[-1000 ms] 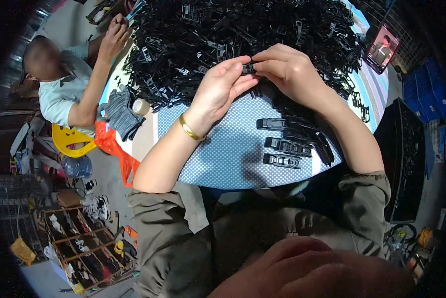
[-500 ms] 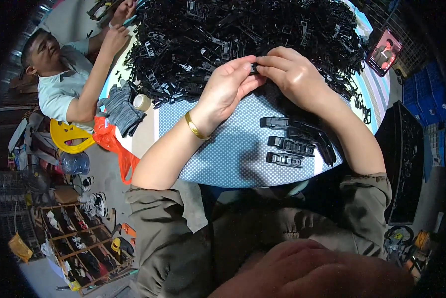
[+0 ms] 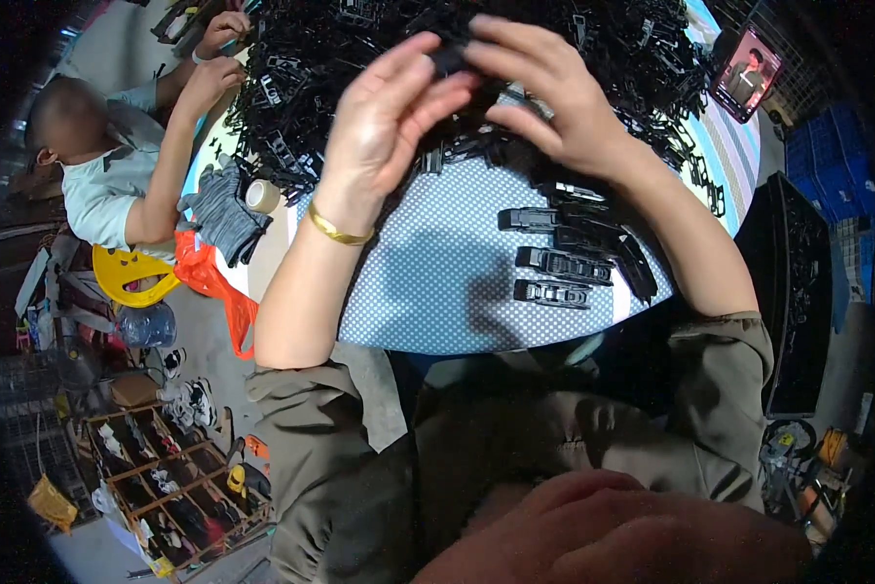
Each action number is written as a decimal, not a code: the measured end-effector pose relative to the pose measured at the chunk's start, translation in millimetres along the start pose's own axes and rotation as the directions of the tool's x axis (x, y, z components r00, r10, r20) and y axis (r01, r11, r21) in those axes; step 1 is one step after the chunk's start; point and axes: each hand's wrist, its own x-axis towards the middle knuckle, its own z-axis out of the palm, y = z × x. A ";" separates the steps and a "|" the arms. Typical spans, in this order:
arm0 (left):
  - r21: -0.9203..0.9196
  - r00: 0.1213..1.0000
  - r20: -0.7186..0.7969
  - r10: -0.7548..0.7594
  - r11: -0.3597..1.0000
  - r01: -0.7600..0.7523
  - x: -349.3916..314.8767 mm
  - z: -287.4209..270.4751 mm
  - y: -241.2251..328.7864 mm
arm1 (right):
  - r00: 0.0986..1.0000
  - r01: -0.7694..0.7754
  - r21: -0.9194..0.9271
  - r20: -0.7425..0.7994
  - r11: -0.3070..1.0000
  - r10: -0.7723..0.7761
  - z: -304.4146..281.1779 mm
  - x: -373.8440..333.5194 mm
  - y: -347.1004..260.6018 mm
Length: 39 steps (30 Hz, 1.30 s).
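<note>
Bench [image 3: 738, 161], striped cover: curved front edge near the person's body. Dotted blue sheet [image 3: 423, 307]: bare room between the left forearm and the black assembled parts [image 3: 564, 265], which lay side by side, close to the sheet's front right edge.

Loose black parts [image 3: 632, 78], one heap: filled the far side, spreading toward both side edges.

Left hand [image 3: 377, 122]: above the heap's near edge, blurred, fingers partly curled; whether it gripped a part could not be told. Right hand [image 3: 564, 92]: above the heap, spread wide, thumb well apart from fingers.

Left edge: grey gloves [image 3: 228, 214], tape roll [image 3: 261, 196] touching or just beside them, red plastic bag [image 3: 218, 289] hanging over.

Right edge: phone [image 3: 747, 75], tilted, lit screen showing a person; any lettering too small to read.
</note>
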 end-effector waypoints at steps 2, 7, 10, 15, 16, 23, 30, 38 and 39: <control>-0.008 0.992 -0.077 0.099 0.995 -0.100 0.4 -10.3 12.9 | 0.979 -0.126 0.083 -0.151 0.989 0.137 -1.0 0.3 6.1; -0.059 0.964 -0.245 0.099 0.991 -0.117 5.2 -24.1 17.5 | 0.970 -0.108 0.106 0.227 0.989 0.081 15.0 -9.6 0.1; -0.060 0.959 -0.275 0.074 0.994 -0.093 2.7 -21.5 16.0 | 0.957 -0.078 -0.024 0.278 0.997 0.082 33.2 -6.7 -9.5; 0.057 0.936 -0.287 0.203 0.979 -0.195 2.3 -19.1 15.8 | 0.921 0.109 -0.244 0.390 0.964 -0.005 40.1 8.7 1.2; 0.067 0.936 -0.287 0.204 0.979 -0.192 2.6 -19.6 15.5 | 0.906 0.120 -0.281 0.424 0.952 0.011 39.8 11.6 1.2; 0.060 0.952 -0.268 0.146 0.989 -0.135 1.8 -15.3 9.1 | 0.948 0.138 -0.235 0.314 0.962 -0.059 32.8 8.0 14.5; 0.065 0.965 -0.257 0.047 0.997 -0.031 0.4 -4.5 -2.0 | 0.790 -0.613 0.272 0.210 0.742 0.576 16.8 -10.2 39.2; 0.007 0.982 -0.075 -0.175 0.984 0.176 -5.3 3.1 -17.0 | 0.851 -0.467 0.427 -0.020 0.774 0.524 6.0 -0.1 15.6; 0.002 0.978 -0.043 -0.205 0.979 0.206 -6.1 4.8 -18.6 | 0.950 -0.269 0.217 -0.103 0.938 0.296 7.3 -0.9 10.9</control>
